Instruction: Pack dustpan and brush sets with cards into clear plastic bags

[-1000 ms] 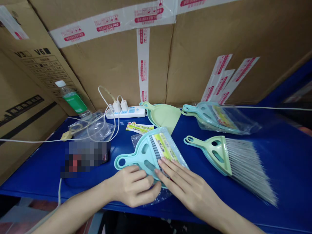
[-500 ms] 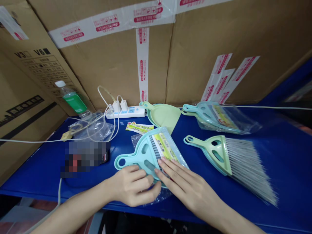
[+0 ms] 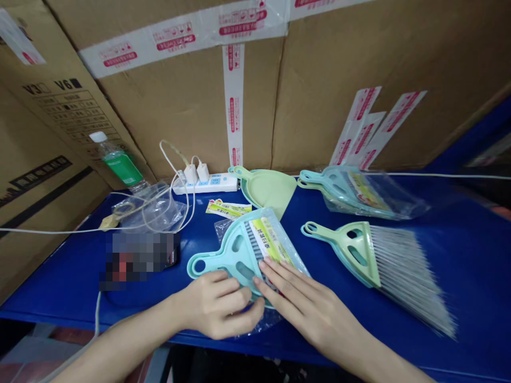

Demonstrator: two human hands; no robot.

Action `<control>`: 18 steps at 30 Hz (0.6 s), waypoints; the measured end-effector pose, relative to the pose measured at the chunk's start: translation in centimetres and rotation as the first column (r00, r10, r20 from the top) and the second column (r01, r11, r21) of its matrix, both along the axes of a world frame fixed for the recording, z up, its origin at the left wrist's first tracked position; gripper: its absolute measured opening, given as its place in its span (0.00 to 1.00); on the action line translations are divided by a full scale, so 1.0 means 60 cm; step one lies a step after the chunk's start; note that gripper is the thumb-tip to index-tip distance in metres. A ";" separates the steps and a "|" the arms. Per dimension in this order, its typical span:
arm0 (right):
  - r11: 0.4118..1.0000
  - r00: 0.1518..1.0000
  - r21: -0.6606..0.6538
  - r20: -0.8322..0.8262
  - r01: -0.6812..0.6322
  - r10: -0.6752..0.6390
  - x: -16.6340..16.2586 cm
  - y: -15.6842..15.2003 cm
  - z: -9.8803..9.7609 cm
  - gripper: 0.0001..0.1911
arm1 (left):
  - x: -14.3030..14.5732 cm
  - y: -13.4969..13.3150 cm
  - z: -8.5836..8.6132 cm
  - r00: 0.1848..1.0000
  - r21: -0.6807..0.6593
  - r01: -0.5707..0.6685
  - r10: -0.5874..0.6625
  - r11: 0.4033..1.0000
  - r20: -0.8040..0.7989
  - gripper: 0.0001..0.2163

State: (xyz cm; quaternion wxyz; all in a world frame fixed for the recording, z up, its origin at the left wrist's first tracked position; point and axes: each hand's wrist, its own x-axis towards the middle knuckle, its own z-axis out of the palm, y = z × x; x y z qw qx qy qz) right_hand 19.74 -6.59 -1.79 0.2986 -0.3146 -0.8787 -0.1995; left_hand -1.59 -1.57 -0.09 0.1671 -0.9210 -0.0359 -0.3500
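A light-blue plastic dustpan-and-brush set lies on the smooth, glossy blue table, near its front edge and between the 2 hands; its handle ends in a round hole, 2 elongated slots pierce the fan-shaped brush head, and short grey bristles show beside a glossy white-and-yellow label. The left hand has its fingers curled inward against the set's lower edge, where crinkled clear film shows; whether they pinch anything, I cannot tell. The right hand lies with its fingers extended and close together, flat over the label's lower end, grasping nothing visible. Just behind the set, overlapping printed cards lie near a matte, pale-green dustpan with a rounded back and straight front. To the right, a nested pair of brushes, green over blue, spreads long, stiff grey bristles in a wide fan; behind them is a bagged set in loose, shiny plastic. Farther left are a white oblong power strip with 2 blocky plugs, a rumpled transparent bag and a tilted clear bottle, before brown corrugated cartons sealed with glossy tape.
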 end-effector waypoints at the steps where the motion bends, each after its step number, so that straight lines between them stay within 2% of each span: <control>1: 1.000 1.000 -0.001 0.002 0.000 0.000 0.000 0.000 0.000 0.22 | 0.000 0.000 0.000 1.000 0.001 -0.005 0.005 1.000 -0.001 0.05; 8: 1.000 1.000 -0.010 0.019 0.001 0.000 0.008 -0.003 -0.001 0.20 | -0.001 -0.002 0.002 1.000 -0.005 0.020 -0.020 1.000 -0.004 0.05; 13: 1.000 0.998 -0.004 -0.062 -0.012 0.012 0.019 0.000 -0.014 0.21 | -0.005 -0.002 0.001 0.994 0.010 0.085 -0.085 0.996 0.069 0.06; 15: 1.000 0.997 0.001 -0.074 -0.005 0.005 0.027 0.003 -0.010 0.21 | -0.007 0.000 0.003 0.993 -0.026 0.103 -0.101 0.994 0.066 0.05; 18: 0.999 0.999 -0.016 -0.022 0.044 -0.045 0.049 0.006 0.014 0.23 | -0.008 0.003 0.005 0.996 -0.078 0.072 -0.076 0.994 -0.050 0.06</control>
